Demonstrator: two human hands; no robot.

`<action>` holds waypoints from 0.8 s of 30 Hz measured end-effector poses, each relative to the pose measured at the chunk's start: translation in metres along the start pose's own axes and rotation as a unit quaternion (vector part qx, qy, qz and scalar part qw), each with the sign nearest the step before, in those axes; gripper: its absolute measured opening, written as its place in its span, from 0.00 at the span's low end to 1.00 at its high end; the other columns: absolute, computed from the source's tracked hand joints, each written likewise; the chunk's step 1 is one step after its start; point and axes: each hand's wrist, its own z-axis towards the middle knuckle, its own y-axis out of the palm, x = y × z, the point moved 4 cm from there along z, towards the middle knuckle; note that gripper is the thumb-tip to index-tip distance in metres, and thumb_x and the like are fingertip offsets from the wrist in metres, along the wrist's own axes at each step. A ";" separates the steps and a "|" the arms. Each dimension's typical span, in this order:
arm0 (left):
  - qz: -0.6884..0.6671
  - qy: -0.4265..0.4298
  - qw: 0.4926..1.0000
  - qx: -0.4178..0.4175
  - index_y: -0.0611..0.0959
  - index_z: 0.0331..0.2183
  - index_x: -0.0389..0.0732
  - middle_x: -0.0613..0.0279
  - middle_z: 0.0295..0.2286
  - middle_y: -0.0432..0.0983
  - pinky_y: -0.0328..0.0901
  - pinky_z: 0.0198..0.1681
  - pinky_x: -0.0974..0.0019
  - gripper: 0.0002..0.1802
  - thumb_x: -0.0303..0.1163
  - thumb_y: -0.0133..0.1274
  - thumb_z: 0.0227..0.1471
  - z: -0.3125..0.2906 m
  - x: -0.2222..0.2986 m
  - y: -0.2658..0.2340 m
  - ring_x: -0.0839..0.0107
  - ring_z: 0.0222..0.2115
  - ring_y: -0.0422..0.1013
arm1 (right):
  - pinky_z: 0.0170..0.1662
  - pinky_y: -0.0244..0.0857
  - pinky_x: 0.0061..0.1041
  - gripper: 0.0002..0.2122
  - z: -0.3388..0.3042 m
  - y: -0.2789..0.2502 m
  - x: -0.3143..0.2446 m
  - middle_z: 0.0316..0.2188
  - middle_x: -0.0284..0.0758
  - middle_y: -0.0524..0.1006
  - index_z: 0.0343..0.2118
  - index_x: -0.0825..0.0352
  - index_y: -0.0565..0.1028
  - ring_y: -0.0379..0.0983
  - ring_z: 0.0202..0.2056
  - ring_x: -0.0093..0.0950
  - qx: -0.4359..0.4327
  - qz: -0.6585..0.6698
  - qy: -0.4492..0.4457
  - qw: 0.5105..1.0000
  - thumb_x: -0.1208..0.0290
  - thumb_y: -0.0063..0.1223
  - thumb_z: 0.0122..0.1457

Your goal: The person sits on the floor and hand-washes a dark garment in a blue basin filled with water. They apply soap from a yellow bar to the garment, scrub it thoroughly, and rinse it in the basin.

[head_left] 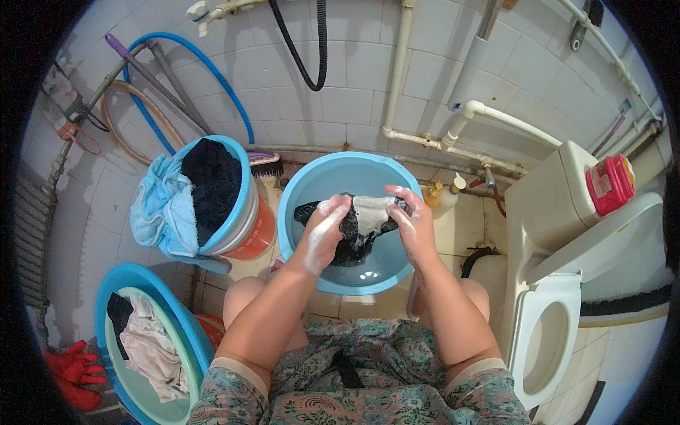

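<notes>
Over a light-blue basin (389,280) I hold a small wet black garment (358,241) with a pale grey panel (372,212) turned upward; it looks like underwear. My left hand (326,230) grips it on the left side, with thick white suds on the back of the hand and wrist. The other side is pinched in my right hand (414,223), which has foam on its fingers and thumb. Dark cloth hangs down between the hands toward the basin's water; I cannot tell whether it touches.
Left stands a bucket topped with a light-blue towel (166,205) and black cloth (211,184). Below it, a green basin (145,379) in a blue one (106,312) holds pale laundry (152,347). A scrubbing brush (265,166), pump bottles (450,195) and a toilet (520,340) are nearby.
</notes>
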 end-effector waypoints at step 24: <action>0.151 -0.086 0.982 -0.077 0.75 0.35 0.39 0.65 0.32 0.70 0.58 0.39 0.70 0.15 0.38 0.54 0.46 0.002 -0.007 -0.003 0.76 0.34 0.65 | 0.37 0.62 0.18 0.10 0.003 -0.004 0.012 0.30 0.30 0.73 0.33 0.69 0.73 0.67 0.32 0.20 0.016 0.071 0.065 0.995 0.81 0.53 0.44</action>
